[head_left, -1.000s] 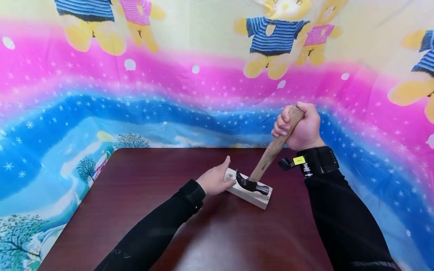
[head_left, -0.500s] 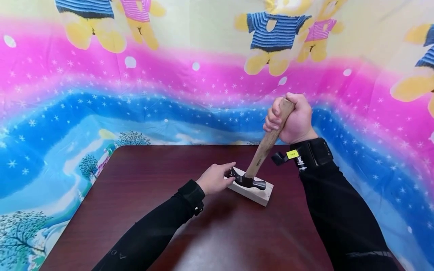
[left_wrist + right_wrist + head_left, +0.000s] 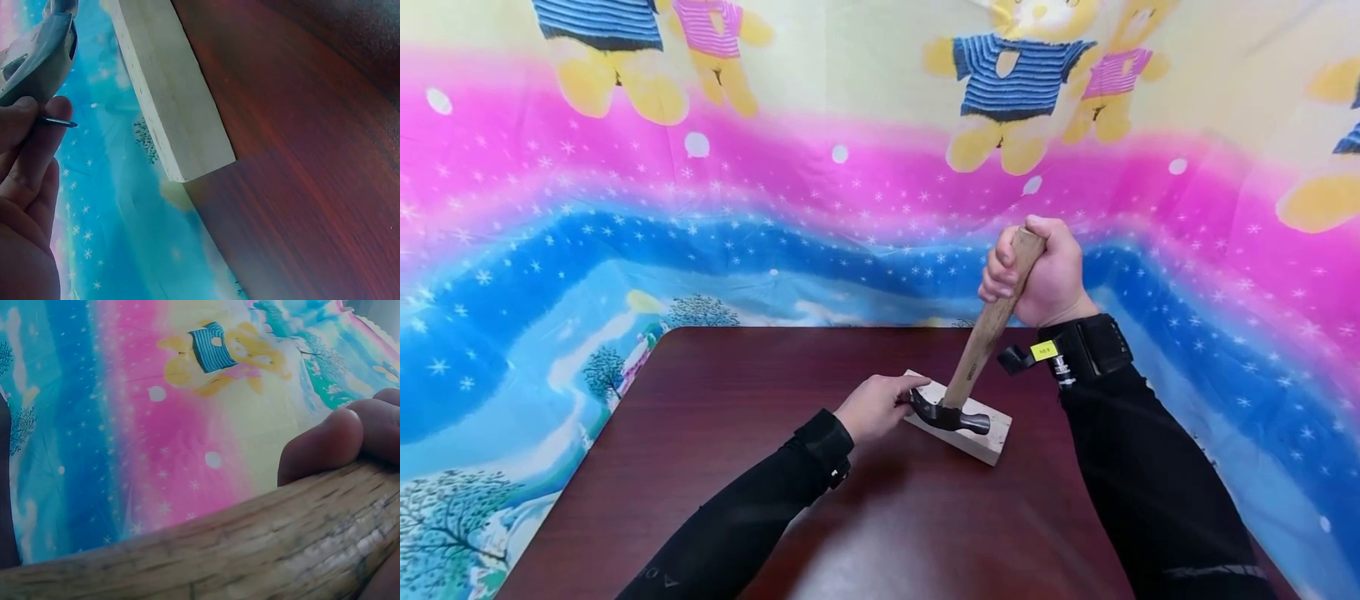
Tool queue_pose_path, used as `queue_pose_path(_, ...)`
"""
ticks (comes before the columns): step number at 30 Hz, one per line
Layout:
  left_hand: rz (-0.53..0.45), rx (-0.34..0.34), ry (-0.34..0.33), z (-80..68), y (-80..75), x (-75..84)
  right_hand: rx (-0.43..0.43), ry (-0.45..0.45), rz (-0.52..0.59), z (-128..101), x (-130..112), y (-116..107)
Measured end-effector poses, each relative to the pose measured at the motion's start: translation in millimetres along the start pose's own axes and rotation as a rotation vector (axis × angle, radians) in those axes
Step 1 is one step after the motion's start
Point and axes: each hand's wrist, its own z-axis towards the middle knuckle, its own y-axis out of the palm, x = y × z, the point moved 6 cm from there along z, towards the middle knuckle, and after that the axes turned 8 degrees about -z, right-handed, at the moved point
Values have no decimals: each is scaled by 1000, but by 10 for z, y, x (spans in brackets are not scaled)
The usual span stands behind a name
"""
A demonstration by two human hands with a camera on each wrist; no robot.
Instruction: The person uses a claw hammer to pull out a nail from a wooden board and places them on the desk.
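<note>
We are gripping the hammer (image 3: 973, 367) with our right hand (image 3: 1041, 271), fingers wrapped tight round the top of its wooden handle, and the dark head is resting on the pale wood block (image 3: 970, 429) that is lying on the dark red table (image 3: 737, 400). Our left hand (image 3: 874, 407) is sitting at the block's near-left end, and in the left wrist view the thumb and forefinger are pinching a small nail (image 3: 59, 122) right by the hammer's claw. We are judging that the nail is already out of the wood, or very nearly — only letting it go and setting the hammer down seems left. We cannot make out any nail hole, since the hammer head is covering that part of the block, and the right wrist view is showing little but handle, fingertips and the patterned cloth (image 3: 700, 208).
</note>
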Motion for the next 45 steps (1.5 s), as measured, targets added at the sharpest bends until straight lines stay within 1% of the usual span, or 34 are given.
queue_pose_path(4,14,15,60,-24,16,5,-37,3,-5,14,27,14)
queue_pose_path(8,13,35,117,-63,31,7,-51,14,-7,10,70,12)
queue_pose_path(12,15,57,150,-78,60,6,-71,23,12,-1,104,8)
queue_pose_path(16,11,65,156,-74,66,2,-75,32,20,6,121,19)
queue_pose_path(19,4,69,136,-73,50,8,-60,36,10,16,107,31)
queue_pose_path(21,-12,87,127,-72,16,14,-47,38,-1,33,89,39)
queue_pose_path(22,-22,115,131,-64,-22,24,-41,43,-8,44,80,44)
queue_pose_path(24,-87,189,142,-36,-149,63,-25,64,-34,61,69,55)
queue_pose_path(27,-208,318,182,18,-434,148,-22,80,-90,66,37,82)
queue_pose_path(28,-232,354,188,32,-538,173,-22,76,-109,65,18,89)
queue_pose_path(29,-254,373,185,41,-633,189,-22,67,-122,64,-6,93)
queue_pose_path(31,-226,396,167,31,-777,166,-16,42,-133,69,-61,97)
queue_pose_path(34,-142,388,108,-56,-900,36,-4,32,-133,76,-125,95)
queue_pose_path(37,-82,387,63,-198,-976,-131,-12,54,-135,62,-145,83)
queue_pose_path(42,-19,441,0,-423,-1176,-355,-41,77,-156,28,-150,57)
queue_pose_path(45,36,458,-44,-547,-1314,-464,-38,88,-152,2,-153,24)
